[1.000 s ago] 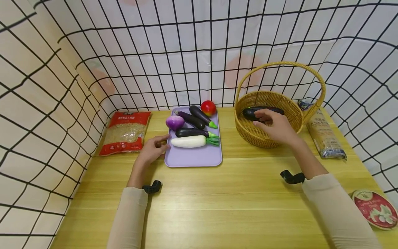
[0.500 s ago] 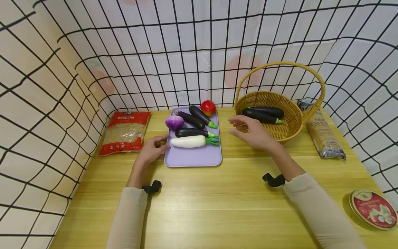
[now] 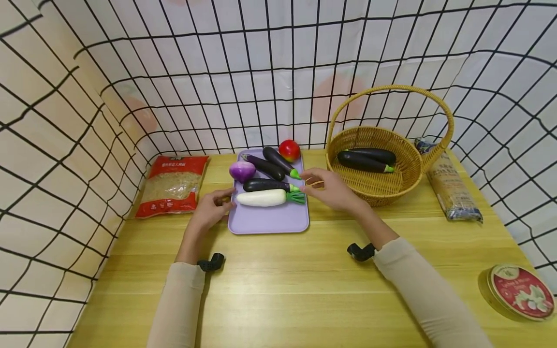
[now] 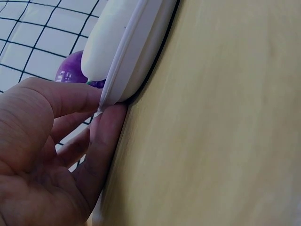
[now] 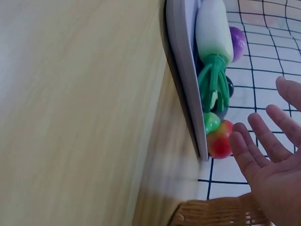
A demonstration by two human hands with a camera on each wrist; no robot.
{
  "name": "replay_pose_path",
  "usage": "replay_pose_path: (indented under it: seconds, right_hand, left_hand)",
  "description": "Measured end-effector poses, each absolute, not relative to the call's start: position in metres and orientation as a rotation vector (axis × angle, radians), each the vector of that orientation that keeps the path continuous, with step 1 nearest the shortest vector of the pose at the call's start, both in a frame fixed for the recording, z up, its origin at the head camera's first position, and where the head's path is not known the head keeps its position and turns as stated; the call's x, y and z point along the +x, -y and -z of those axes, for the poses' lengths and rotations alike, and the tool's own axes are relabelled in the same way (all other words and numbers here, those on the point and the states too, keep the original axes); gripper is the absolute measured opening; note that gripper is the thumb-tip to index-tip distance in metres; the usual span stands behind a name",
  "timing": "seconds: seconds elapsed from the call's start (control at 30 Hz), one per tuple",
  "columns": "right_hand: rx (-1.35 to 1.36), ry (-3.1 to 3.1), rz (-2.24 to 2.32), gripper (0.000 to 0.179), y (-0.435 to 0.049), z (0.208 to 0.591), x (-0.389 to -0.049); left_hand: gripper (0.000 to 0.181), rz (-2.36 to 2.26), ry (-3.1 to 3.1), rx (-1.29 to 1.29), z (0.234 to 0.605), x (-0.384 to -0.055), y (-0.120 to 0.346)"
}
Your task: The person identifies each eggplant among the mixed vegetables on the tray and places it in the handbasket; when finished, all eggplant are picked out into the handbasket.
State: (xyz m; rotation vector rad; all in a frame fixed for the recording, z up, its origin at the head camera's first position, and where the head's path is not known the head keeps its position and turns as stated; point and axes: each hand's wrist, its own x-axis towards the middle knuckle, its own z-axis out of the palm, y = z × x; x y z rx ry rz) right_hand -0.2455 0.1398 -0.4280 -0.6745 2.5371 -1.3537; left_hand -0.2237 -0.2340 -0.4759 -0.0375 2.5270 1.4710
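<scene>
My left hand (image 3: 212,210) pinches the left rim of a lilac tray (image 3: 268,223); in the left wrist view the thumb lies over the rim and fingers are under it. On the tray lie a white radish (image 3: 263,197) with green leaves, three eggplants, one eggplant (image 3: 266,185) right behind the radish, a purple onion-like vegetable (image 3: 242,171) and a red round fruit (image 3: 289,151). My right hand (image 3: 329,189) holds nothing. Its spread fingertips are over the tray's right edge, near the eggplants' green stems, and the right wrist view shows the fingers (image 5: 266,136) extended.
Right of the tray stands a wicker basket (image 3: 387,189) with a tall handle, two eggplants (image 3: 366,161) inside. A red pasta bag (image 3: 171,186) lies at left, another packet (image 3: 454,188) beyond the basket. A round tin (image 3: 522,292) sits front right. Black-grid cloth walls surround the table.
My right hand has moved left, from over an eggplant in the basket to the tray's right edge, its fingers empty. The left hand stays at the tray's rim.
</scene>
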Motion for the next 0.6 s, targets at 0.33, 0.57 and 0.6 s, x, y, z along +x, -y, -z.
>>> replay_pose_path:
  seconds: [0.33, 0.57, 0.6]
  right_hand:
    - [-0.624, -2.557, 1.362, 0.043, -0.123, 0.44, -0.254]
    - [-0.57, -2.577, 1.352, 0.042, -0.115, 0.45, -0.263]
    - [-0.561, -2.575, 1.351, 0.042, -0.114, 0.451, -0.264]
  left_hand:
    - [0.052, -1.466, -2.522, -0.05, 0.476, -0.221, 0.234]
    - [0.051, -1.449, -2.551, -0.044, 0.473, -0.223, 0.233]
    - [0.051, -1.441, -2.557, -0.037, 0.473, -0.223, 0.233]
